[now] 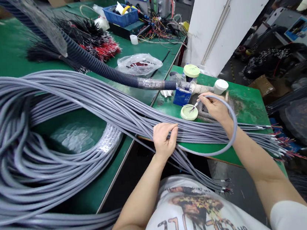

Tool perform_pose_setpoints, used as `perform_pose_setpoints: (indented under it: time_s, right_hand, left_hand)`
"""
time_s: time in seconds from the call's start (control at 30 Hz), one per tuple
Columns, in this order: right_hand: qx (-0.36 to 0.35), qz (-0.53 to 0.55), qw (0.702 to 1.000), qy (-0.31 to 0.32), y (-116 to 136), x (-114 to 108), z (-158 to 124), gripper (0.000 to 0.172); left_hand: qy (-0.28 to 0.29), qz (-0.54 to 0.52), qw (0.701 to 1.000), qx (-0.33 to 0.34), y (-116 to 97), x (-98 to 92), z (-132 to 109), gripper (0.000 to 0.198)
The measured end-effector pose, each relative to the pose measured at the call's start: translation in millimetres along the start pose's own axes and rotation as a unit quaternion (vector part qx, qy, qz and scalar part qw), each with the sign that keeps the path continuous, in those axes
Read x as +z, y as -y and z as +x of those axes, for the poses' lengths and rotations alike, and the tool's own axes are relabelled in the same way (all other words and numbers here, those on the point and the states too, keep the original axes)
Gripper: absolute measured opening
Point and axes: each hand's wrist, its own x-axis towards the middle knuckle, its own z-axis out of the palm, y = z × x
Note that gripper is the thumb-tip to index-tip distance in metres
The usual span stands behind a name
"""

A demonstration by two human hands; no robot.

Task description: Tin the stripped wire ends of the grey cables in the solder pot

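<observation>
A thick bundle of grey sheathed cables runs across the green bench and coils at the left. My left hand is curled over several of these cables near the bench edge. My right hand pinches one grey cable, which loops down past my wrist. Its stripped end fans into thin dark wires over a pale green round lid, just above it. A blue box and a bottle with a green cap stand beyond that lid.
A dark corrugated conduit arches over the bench. Behind it lie a heap of black and red wires, a plastic bag and a blue crate. A white pillar stands at the far right of the bench.
</observation>
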Motion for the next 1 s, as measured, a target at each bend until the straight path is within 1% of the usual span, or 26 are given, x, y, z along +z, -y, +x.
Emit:
perform_pose_setpoints:
  time_s: [0.2,0.33,0.53,0.67,0.73,0.83,0.9,1.0]
  right_hand:
    - [-0.004,-0.015,1.000,0.015,-8,10,6,0.026]
    - [-0.008,-0.021,1.000,0.018,-8,11,8,0.026]
    - [-0.013,-0.027,0.999,0.021,-9,16,7,0.026]
    - [-0.007,-0.019,1.000,0.018,-5,15,8,0.024]
    - [-0.004,-0.014,1.000,0.001,-1,6,9,0.023]
    - [-0.014,-0.032,0.998,-0.043,2,-19,10,0.022]
    - [-0.018,-0.062,0.995,-0.069,-3,-38,10,0.021]
    - [-0.005,-0.106,0.991,-0.087,-23,-62,7,0.020]
  left_hand:
    - [-0.008,-0.008,1.000,-0.001,-1,-0.4,1,0.011]
    - [-0.008,-0.008,1.000,0.003,-1,-0.6,2,0.011]
    - [0.007,0.006,1.000,-0.006,0,-0.4,1,0.010]
    - [0.001,-0.001,1.000,0.000,0,0.1,1,0.011]
    - [0.001,-0.002,1.000,0.000,1,0.0,0,0.010]
    - [0.006,0.002,1.000,-0.007,1,-0.4,0,0.009]
    - [0.005,0.005,1.000,-0.012,1,-0.4,0,0.010]
    - [-0.003,0.008,1.000,-0.015,1,0.3,0,0.010]
